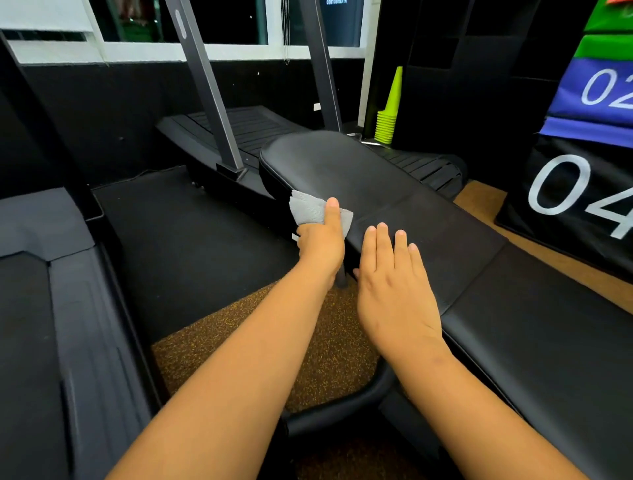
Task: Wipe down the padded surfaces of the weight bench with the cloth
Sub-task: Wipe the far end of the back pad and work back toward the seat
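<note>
Left hand (322, 240) gripping (thumb up); right hand (394, 284) flat.

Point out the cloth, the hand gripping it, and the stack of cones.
cloth (310, 208), head view, grey fold above the thumb.
left hand (322, 241), head view, back of hand.
stack of cones (388, 113), head view, top cone's side.

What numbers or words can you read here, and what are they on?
"04": white digits on the black box, far right.
"02": white digits, cut off by the frame edge, on the blue box above it.
Screen text at the top edge: too blurred to read.
</note>
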`<state>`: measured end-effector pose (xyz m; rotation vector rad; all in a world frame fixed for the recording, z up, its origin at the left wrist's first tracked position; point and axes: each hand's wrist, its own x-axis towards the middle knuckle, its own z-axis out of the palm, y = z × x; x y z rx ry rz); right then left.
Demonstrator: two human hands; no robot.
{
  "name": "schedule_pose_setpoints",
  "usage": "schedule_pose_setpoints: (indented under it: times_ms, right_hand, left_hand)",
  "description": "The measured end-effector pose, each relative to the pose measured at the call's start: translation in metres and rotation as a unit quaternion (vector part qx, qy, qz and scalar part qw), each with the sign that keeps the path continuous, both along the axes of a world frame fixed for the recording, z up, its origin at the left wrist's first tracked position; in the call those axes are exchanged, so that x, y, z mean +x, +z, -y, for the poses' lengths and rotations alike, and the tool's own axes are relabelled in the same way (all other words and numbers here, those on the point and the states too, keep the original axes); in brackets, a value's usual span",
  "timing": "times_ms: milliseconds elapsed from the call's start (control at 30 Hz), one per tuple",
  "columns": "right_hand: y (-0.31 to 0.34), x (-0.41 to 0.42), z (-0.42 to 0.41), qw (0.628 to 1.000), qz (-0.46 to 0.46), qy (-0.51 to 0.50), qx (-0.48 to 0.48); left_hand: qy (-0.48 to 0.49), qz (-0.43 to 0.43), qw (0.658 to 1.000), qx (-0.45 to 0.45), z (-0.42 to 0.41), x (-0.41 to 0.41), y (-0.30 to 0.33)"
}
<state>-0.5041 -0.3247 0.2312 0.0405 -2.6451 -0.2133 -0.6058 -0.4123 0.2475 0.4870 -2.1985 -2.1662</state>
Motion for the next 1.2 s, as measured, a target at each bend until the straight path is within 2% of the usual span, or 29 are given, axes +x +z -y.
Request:
schedule_pose_setpoints:
  times_ms: [233, 300, 367, 467, 567, 633, 667, 733, 800, 933, 1000, 1133, 1200]
  right_hand:
    - [-0.001, 0.000, -0.001, 1.000, 0.009, -0.010, 0.014]
    - [0.001, 0.001, -0.001, 1.000, 0.007, -0.008, 0.008]
    - [0.002, 0.003, 0.001, 1.000, 0.009, 0.000, -0.003]
    - [0.005, 0.005, 0.000, 0.999, 0.027, 0.012, -0.038]
    - [0.012, 0.007, -0.007, 0.992, 0.063, 0.055, -0.091]
    - [0.024, 0.009, -0.014, 0.968, 0.114, 0.101, -0.202]
    - [0.032, 0.011, -0.018, 0.942, 0.133, 0.116, -0.286]
    - [0.049, 0.017, -0.022, 0.875, 0.123, 0.108, -0.456]
    - [0.057, 0.020, -0.022, 0.803, 0.074, 0.113, -0.581]
    - [0.070, 0.017, -0.021, 0.688, 0.079, 0.170, -0.701]
    - [0.077, 0.012, -0.027, 0.676, 0.084, 0.155, -0.715]
    - [0.079, 0.004, -0.044, 0.695, 0.102, 0.131, -0.700]
    - [0.077, -0.002, -0.051, 0.702, 0.094, 0.118, -0.696]
  left_hand:
    - [0.021, 0.028, 0.999, 0.017, 0.017, -0.038, 0.018]
    - [0.031, 0.039, 0.998, -0.029, 0.022, -0.038, 0.024]
    - [0.058, 0.037, 0.990, -0.122, 0.021, -0.028, 0.029]
    - [0.061, -0.030, 0.976, -0.206, 0.003, 0.011, 0.024]
    - [0.003, -0.116, 0.968, -0.225, -0.005, 0.051, 0.003]
    - [-0.041, -0.159, 0.961, -0.223, 0.002, 0.067, -0.012]
    - [-0.059, -0.182, 0.956, -0.221, 0.005, 0.074, -0.018]
    - [-0.073, -0.223, 0.944, -0.233, 0.010, 0.089, -0.021]
    - [-0.082, -0.268, 0.925, -0.255, 0.009, 0.100, -0.013]
    - [-0.125, -0.333, 0.877, -0.322, 0.000, 0.105, 0.007]
    - [-0.164, -0.346, 0.856, -0.347, -0.001, 0.102, 0.010]
    - [-0.271, -0.355, 0.794, -0.413, 0.009, 0.095, 0.009]
    - [-0.307, -0.328, 0.793, -0.411, 0.014, 0.094, 0.010]
